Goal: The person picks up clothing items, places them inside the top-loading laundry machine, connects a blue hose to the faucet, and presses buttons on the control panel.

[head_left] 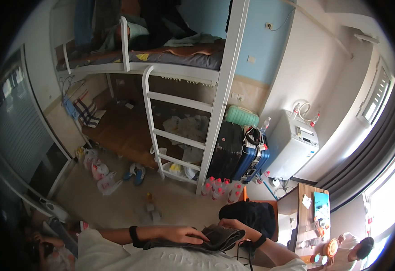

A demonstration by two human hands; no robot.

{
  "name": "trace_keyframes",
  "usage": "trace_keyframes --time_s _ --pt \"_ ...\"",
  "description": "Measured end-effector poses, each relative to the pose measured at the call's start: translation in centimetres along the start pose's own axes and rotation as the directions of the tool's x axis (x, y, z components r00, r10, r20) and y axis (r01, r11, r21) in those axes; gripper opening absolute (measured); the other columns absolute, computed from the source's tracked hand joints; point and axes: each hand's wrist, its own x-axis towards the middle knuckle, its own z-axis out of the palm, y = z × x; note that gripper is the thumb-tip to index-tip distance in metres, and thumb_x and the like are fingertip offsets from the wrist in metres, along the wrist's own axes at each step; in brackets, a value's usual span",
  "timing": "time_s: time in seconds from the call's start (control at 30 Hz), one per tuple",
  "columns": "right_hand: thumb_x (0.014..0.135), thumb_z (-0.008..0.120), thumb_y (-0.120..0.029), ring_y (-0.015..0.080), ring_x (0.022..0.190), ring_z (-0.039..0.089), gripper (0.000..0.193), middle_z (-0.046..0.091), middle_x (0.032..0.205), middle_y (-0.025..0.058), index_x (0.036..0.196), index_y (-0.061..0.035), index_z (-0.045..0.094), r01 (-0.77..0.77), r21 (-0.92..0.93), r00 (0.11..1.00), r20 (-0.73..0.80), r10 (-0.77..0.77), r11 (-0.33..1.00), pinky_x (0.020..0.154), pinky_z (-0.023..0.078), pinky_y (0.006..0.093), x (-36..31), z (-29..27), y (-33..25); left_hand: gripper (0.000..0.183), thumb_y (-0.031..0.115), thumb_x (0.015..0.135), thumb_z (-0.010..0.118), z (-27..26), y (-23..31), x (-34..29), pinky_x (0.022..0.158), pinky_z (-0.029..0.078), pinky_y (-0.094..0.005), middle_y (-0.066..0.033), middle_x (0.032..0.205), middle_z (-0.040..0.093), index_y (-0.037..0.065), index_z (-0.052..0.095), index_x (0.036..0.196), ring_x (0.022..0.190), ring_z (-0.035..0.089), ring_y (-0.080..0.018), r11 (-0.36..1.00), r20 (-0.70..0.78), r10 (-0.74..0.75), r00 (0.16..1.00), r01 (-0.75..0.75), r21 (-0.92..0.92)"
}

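Against the front of my white shirt I hold a bunched dark grey garment. My left hand comes in from the left and rests over its upper edge, fingers bent down onto the fabric. A dark band circles that wrist. At the garment's right end, my right hand pinches the upper edge, with its fingertips partly hidden by the folds. Another dark band and a thin black cable show beside the right wrist.
A white bunk bed with a ladder stands ahead. Suitcases, pink-capped bottles and a washing machine are to its right. A black bag sits on a chair beside a desk. People are at lower left and lower right.
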Motion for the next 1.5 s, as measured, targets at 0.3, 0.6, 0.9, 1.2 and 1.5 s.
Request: trace_keyframes --time_s 0.3,0.6,0.9,1.2,1.5 --pt "0.102 0.060 -0.022 0.0168 0.098 0.064 0.026 0.071 0.103 0.0098 0.103 0.0024 0.071 -0.093 -0.231 0.987 0.108 0.121 0.969 0.090 0.049 0.0315 0.4 0.1 -3.4 0.034 0.013 0.097 0.058 1.0 -2.8 1.2 0.098 0.047 -0.0352 -0.0144 0.123 0.068 0.004 0.064 0.130 0.113 0.063 -0.0257 0.972 -0.009 0.200 0.980 -0.197 0.129" --pt "0.104 0.054 -0.027 0.0182 0.094 0.064 0.037 0.072 0.096 0.0128 0.116 0.0052 0.067 -0.317 -0.202 0.910 0.210 0.357 0.927 0.088 0.049 0.0309 0.2 -0.4 -2.3 0.028 0.009 0.102 0.053 -0.1 -3.3 0.2 0.096 0.045 -0.0283 -0.0064 0.114 0.069 0.009 0.065 0.128 0.105 0.060 -0.0133 0.993 -0.374 0.105 0.921 -0.120 -0.017" --pt "0.099 0.054 -0.008 0.0200 0.119 0.058 0.043 0.062 0.131 0.0115 0.142 -0.0010 0.050 -0.374 -0.244 0.796 0.411 0.444 0.895 0.102 0.046 0.0323 -1.7 1.1 1.5 0.035 0.018 0.105 0.054 0.7 -2.9 -0.6 0.105 0.041 -0.0299 -0.0085 0.125 0.066 0.007 0.061 0.137 0.116 0.058 -0.0166 0.984 -0.272 0.177 0.946 -0.177 0.023" --pt "0.095 0.062 -0.005 0.0217 0.123 0.059 0.043 0.061 0.131 0.0141 0.136 -0.0034 0.050 -0.287 -0.126 0.949 0.100 0.300 0.949 0.093 0.052 0.0309 -0.8 2.0 0.5 0.064 0.041 0.098 0.066 -0.9 -1.2 -1.3 0.113 0.034 -0.0357 -0.0138 0.139 0.052 0.010 0.045 0.150 0.134 0.046 -0.0255 0.967 -0.061 0.207 0.976 -0.195 0.166" --pt "0.101 0.061 -0.009 0.0136 0.092 0.060 0.023 0.067 0.113 0.0072 0.120 0.0018 0.058 -0.199 -0.024 0.979 -0.061 0.197 0.980 0.083 0.049 0.0277 -0.5 0.8 0.7 0.069 0.044 0.097 0.065 -2.6 -0.4 -0.9 0.114 0.035 -0.0379 -0.0165 0.148 0.049 0.010 0.042 0.152 0.136 0.047 -0.0294 0.955 0.031 0.165 0.986 -0.167 0.246"
